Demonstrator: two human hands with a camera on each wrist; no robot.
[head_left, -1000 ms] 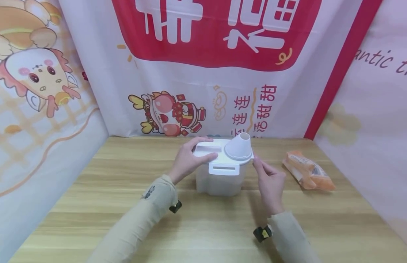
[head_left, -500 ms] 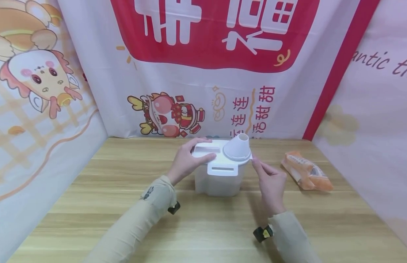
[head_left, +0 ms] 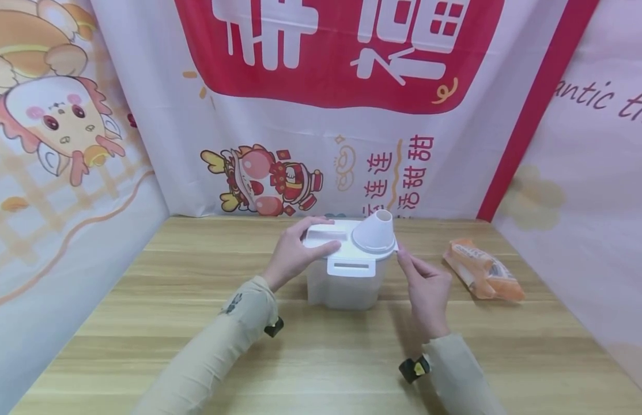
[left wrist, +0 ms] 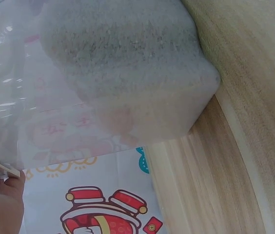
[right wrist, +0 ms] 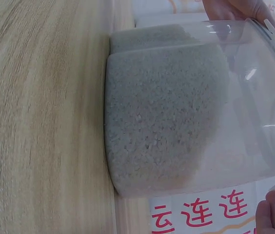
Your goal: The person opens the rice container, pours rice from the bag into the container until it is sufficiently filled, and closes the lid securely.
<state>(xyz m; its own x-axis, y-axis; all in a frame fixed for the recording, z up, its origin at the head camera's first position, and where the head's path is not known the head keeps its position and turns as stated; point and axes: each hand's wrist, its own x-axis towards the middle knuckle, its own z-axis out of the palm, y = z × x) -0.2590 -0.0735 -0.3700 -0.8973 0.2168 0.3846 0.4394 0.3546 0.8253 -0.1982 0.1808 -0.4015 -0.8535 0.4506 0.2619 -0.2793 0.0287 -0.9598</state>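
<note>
A clear plastic rice container (head_left: 344,291), partly filled with rice (right wrist: 159,117), stands upright on the table. On it sits a white lid (head_left: 328,226) with a cone-shaped spout (head_left: 374,231) at its right end. My left hand (head_left: 296,253) grips the lid's left end, thumb on top near the recessed handle and the other fingers toward the back, partly hidden. With thumb and fingertips, my right hand (head_left: 427,288) pinches the small tab at the lid's right corner, beside the spout. A white clip flap (head_left: 351,267) shows on the front.
An orange and clear plastic packet (head_left: 486,271) lies on the wooden table (head_left: 186,271) to the right of the right hand. Printed cloth (head_left: 160,144) hangs behind the table and along both sides.
Both hands keep their hold and the container stays in place. The view has shifted very slightly; nothing else visibly differs.
</note>
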